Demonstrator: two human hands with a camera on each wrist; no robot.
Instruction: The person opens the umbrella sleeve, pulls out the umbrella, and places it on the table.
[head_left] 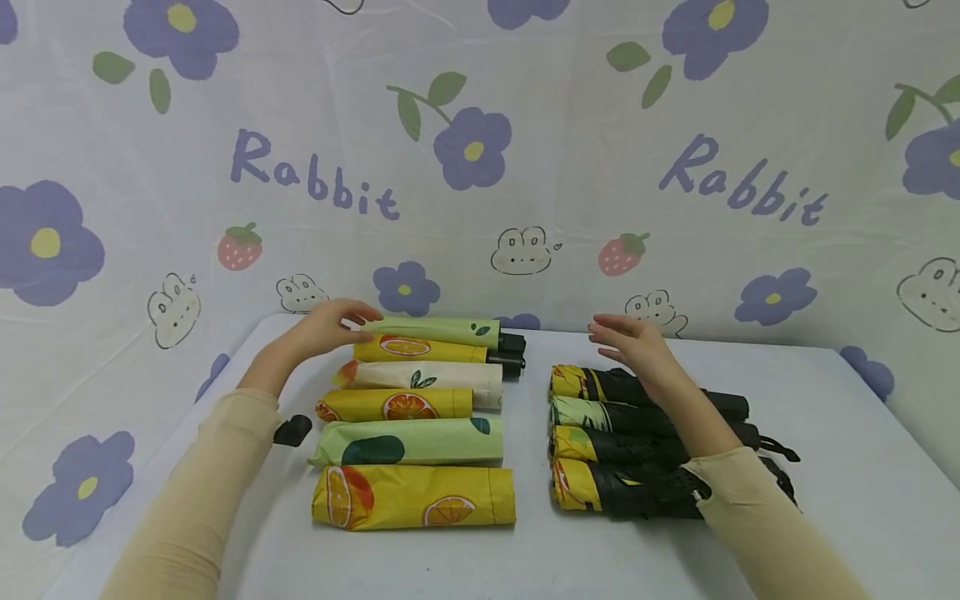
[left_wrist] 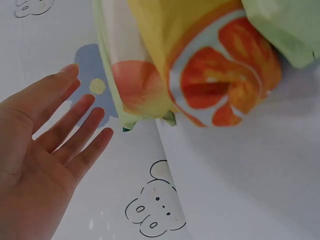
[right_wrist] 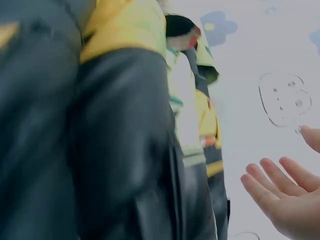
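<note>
My left hand (head_left: 326,327) is held at the far left, fingers loosely extended, beside the left end of a light green umbrella sleeve (head_left: 435,328); the left wrist view shows no grip on it. Below lies a yellow orange-print sleeve (head_left: 420,348); black handles (head_left: 506,363) stick out of these two. My right hand (head_left: 637,350) hovers with relaxed fingers over the far end of a row of folded black umbrellas (head_left: 637,417) with yellow and green tips. In the right wrist view, space separates its fingers (right_wrist: 270,187) from the umbrellas (right_wrist: 125,140).
Nearer in the left row lie a cream sleeve (head_left: 427,379), a small yellow one (head_left: 420,405), a green one (head_left: 420,442) and a large yellow one (head_left: 420,497). All rest on a white table (head_left: 375,567). A printed curtain (head_left: 555,167) hangs behind it.
</note>
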